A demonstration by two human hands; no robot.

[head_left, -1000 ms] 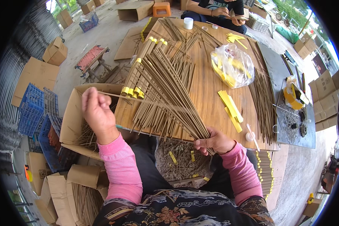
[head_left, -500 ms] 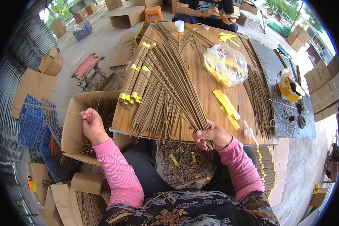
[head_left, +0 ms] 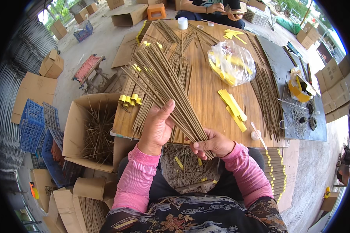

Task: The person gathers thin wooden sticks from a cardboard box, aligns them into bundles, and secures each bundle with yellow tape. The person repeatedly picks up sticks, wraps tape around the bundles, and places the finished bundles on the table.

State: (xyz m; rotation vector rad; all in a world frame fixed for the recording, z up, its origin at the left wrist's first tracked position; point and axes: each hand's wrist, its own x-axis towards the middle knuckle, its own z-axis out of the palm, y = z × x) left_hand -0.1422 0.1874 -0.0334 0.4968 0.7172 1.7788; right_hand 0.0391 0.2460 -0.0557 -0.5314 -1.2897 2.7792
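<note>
A fanned bundle of thin brown incense sticks slants over the near side of the wooden table. Its lower end is gripped by my right hand, with the thumb across the sticks. My left hand is against the bundle's left side, thumb up along it and fingers partly hidden behind. Beneath lie more loose sticks on the table. Left of them are finished bundles banded with yellow paper. Yellow paper strips rest to the right of my hands.
At the left stands a cardboard box with discarded sticks inside. A plastic bag of yellow strips and a white jar are on the table. A grey board adjoins it on the right. Across the table sits another person.
My left hand has come from the cardboard box at the left, where it held a single stick, to the bundle. That stick is no longer in it. The bundle is tilted up more.
</note>
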